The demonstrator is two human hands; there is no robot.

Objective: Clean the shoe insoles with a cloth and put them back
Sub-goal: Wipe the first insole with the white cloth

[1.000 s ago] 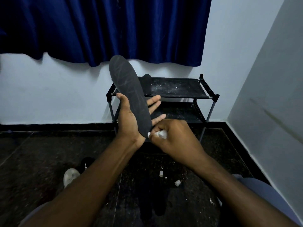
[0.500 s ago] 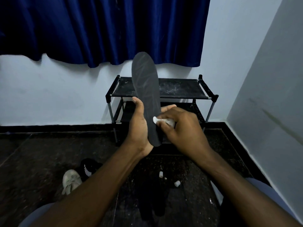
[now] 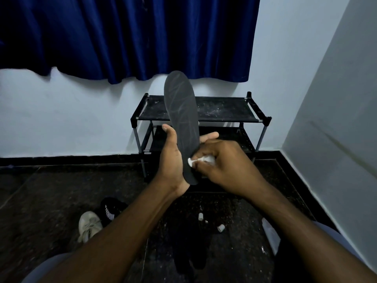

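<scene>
Clasping the dark insole [image 3: 180,107] upright by its lower half in the left grip [image 3: 172,160], thumb along one edge and fingers behind. Pinching a white cloth [image 3: 204,159] in the right grip [image 3: 222,162], pressed against the insole's lower face. Beyond both, a black shoe rack [image 3: 224,109] at the wall; below and left, on the floor, a white shoe [image 3: 89,225] beside a black shoe [image 3: 111,209].

Floor [image 3: 51,201]: dark speckled stone. Far centre, against the wall: black two-tier rack [image 3: 224,111], top shelf dusty. Near left: white shoe [image 3: 89,225], touching a black item with white stripes [image 3: 110,209]. Near centre: two small white bits [image 3: 201,216], apart; a dark shape [image 3: 189,242], unclear.
</scene>
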